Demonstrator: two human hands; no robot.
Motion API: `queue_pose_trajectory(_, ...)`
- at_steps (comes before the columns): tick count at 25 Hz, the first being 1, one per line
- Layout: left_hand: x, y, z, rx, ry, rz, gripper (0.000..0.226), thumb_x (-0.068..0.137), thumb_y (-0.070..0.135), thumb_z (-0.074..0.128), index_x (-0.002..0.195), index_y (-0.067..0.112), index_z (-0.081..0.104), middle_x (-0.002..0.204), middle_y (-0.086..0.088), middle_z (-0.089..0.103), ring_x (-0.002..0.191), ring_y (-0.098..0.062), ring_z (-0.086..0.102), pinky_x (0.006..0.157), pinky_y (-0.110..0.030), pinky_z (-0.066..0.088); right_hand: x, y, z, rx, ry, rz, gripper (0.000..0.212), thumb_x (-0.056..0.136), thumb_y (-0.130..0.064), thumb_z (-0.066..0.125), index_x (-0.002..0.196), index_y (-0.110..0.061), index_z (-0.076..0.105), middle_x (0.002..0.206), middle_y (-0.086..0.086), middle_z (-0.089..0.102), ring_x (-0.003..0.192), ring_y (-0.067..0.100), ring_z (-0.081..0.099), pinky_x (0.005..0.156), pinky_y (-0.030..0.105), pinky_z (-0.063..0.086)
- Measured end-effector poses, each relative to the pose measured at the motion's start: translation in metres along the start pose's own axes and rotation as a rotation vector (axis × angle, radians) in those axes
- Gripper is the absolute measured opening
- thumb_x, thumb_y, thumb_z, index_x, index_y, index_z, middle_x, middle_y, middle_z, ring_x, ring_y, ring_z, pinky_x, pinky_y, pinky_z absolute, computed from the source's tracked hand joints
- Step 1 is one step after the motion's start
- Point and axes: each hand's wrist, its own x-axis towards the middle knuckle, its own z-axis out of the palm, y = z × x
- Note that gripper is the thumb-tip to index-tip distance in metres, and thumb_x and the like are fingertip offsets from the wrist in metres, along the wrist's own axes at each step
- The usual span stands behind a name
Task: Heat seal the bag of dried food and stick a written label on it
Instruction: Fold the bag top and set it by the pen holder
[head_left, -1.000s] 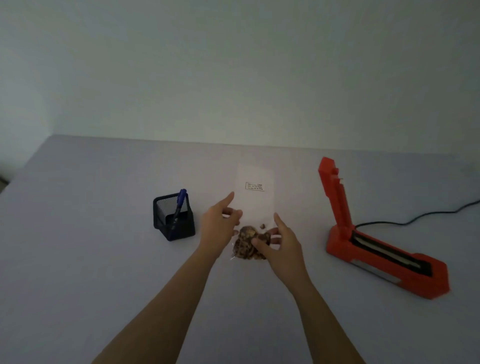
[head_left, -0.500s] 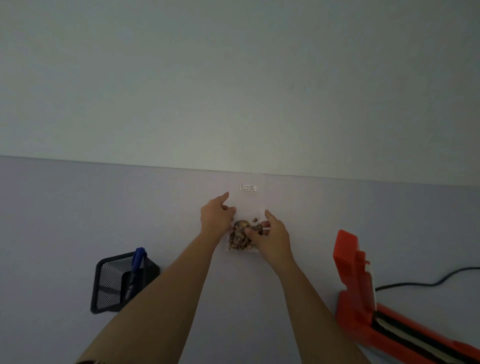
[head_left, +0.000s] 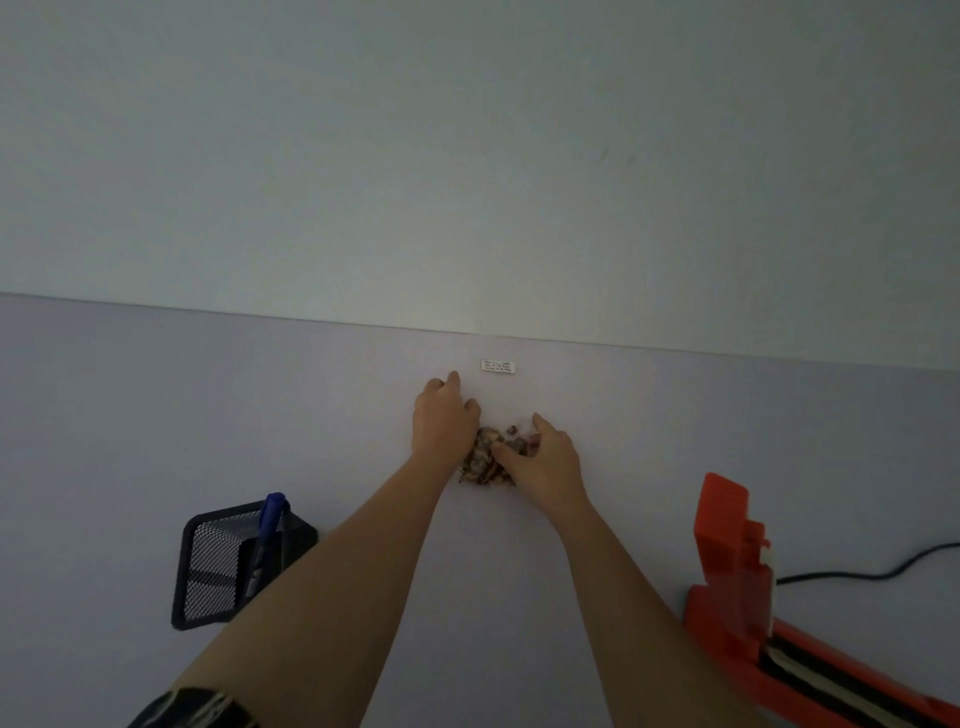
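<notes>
A clear bag (head_left: 506, 400) lies flat on the white table (head_left: 208, 415), far from me near the wall. Brown dried food (head_left: 484, 460) fills its near end. A small white written label (head_left: 498, 366) sits on its far end. My left hand (head_left: 441, 421) pinches the bag's left edge, thumb toward the food. My right hand (head_left: 543, 460) grips the right side, its fingers curled over the food. The bag's outline is hard to make out.
A red heat sealer (head_left: 727, 571) stands at the near right with its lid raised, and its black cable (head_left: 857, 574) runs off to the right. A black mesh pen holder (head_left: 223, 571) with a blue pen (head_left: 271, 519) stands at the near left.
My view has tilted up, so the table items sit lower in frame. Both hands have closed in on the bag, and their fingers now curl onto it.
</notes>
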Motion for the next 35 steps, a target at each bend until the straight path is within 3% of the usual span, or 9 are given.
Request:
queue_pose_trajectory(4, -0.029, 0.014, -0.031, -0.104, 0.053, 0.015, 0.036, 0.094, 0.012, 0.045, 0.126, -0.002, 0.043, 0.121, -0.022, 0.050, 0.106, -0.032, 0.050, 0.079, -0.029, 0.038, -0.024, -0.005, 0.000, -0.142, 0.136, -0.122, 0.070, 0.086, -0.038, 0.061, 0.142, -0.009, 0.030, 0.132, 0.015, 0.041, 0.123, 0.029, 0.040, 0.104, 0.037, 0.037)
queue_pose_trajectory(7, -0.081, 0.013, -0.078, -0.226, 0.265, 0.087, 0.047, 0.095, 0.012, 0.047, 0.139, 0.001, 0.036, 0.128, -0.020, 0.050, 0.111, -0.030, 0.051, 0.089, -0.030, 0.042, -0.067, -0.003, 0.013, -0.213, 0.244, -0.235, 0.057, 0.089, -0.030, 0.055, 0.139, -0.010, 0.035, 0.129, 0.012, 0.044, 0.121, 0.027, 0.040, 0.101, 0.036, 0.036)
queue_pose_trajectory(11, -0.166, -0.037, -0.127, -0.148, 0.512, 0.041, 0.059, 0.092, 0.019, 0.054, 0.143, 0.002, 0.028, 0.139, -0.022, 0.041, 0.127, -0.033, 0.038, 0.100, -0.032, 0.033, -0.126, 0.026, 0.058, -0.425, 0.202, -0.302, 0.060, 0.090, -0.039, 0.036, 0.137, -0.001, 0.038, 0.141, 0.020, 0.042, 0.131, 0.035, 0.039, 0.106, 0.043, 0.034)
queue_pose_trajectory(14, -0.197, -0.078, -0.128, -0.161, 0.370, -0.214, 0.094, 0.082, 0.047, 0.062, 0.148, 0.010, 0.007, 0.155, -0.015, 0.011, 0.141, -0.030, 0.010, 0.110, -0.044, 0.022, -0.142, 0.048, 0.082, -0.582, 0.116, -0.342, 0.070, 0.088, -0.045, 0.019, 0.142, -0.003, 0.029, 0.153, 0.014, 0.025, 0.142, 0.029, 0.022, 0.113, 0.043, 0.020)
queue_pose_trajectory(16, -0.201, -0.095, -0.114, -0.141, 0.271, -0.308, 0.110, 0.073, 0.058, 0.066, 0.148, 0.013, 0.000, 0.156, -0.013, 0.001, 0.142, -0.032, 0.003, 0.112, -0.048, 0.016, -0.140, 0.055, 0.088, -0.629, 0.100, -0.349, 0.072, 0.087, -0.047, 0.016, 0.145, -0.005, 0.023, 0.155, 0.011, 0.019, 0.144, 0.026, 0.015, 0.114, 0.043, 0.014)
queue_pose_trajectory(22, -0.178, -0.103, -0.102, -0.233, 0.389, -0.207, 0.095, 0.071, 0.025, 0.077, 0.145, 0.007, 0.020, 0.133, -0.018, 0.037, 0.113, -0.032, 0.047, 0.088, -0.035, 0.044, -0.139, 0.059, 0.093, -0.664, 0.151, -0.351, 0.065, 0.089, -0.040, 0.022, 0.145, -0.007, 0.024, 0.154, 0.008, 0.022, 0.143, 0.020, 0.017, 0.114, 0.040, 0.013)
queue_pose_trajectory(25, -0.130, -0.073, -0.104, -0.307, 0.356, -0.106, 0.094, 0.072, 0.024, 0.078, 0.144, 0.006, 0.021, 0.133, -0.017, 0.038, 0.114, -0.027, 0.045, 0.087, -0.027, 0.039, -0.138, 0.060, 0.093, -0.672, 0.159, -0.354, 0.064, 0.090, -0.039, 0.025, 0.145, -0.008, 0.021, 0.155, 0.007, 0.020, 0.143, 0.018, 0.015, 0.113, 0.035, 0.005)
queue_pose_trajectory(28, -0.062, -0.039, -0.102, -0.337, 0.295, -0.022, 0.093, 0.073, 0.026, 0.077, 0.144, 0.006, 0.020, 0.133, -0.017, 0.038, 0.115, -0.026, 0.044, 0.083, -0.023, 0.035, -0.139, 0.062, 0.093, -0.675, 0.178, -0.357, 0.064, 0.088, -0.039, 0.034, 0.144, -0.009, 0.026, 0.153, 0.006, 0.026, 0.141, 0.017, 0.020, 0.112, 0.035, 0.010)
queue_pose_trajectory(35, 0.027, -0.018, -0.073, -0.228, 0.242, 0.054, 0.098, 0.070, 0.033, 0.079, 0.143, 0.004, 0.020, 0.128, -0.019, 0.040, 0.110, -0.032, 0.047, 0.083, -0.031, 0.041, -0.133, 0.065, 0.094, -0.672, 0.206, -0.382, 0.063, 0.084, -0.038, 0.039, 0.140, -0.008, 0.036, 0.149, 0.007, 0.036, 0.138, 0.016, 0.023, 0.110, 0.034, 0.016)
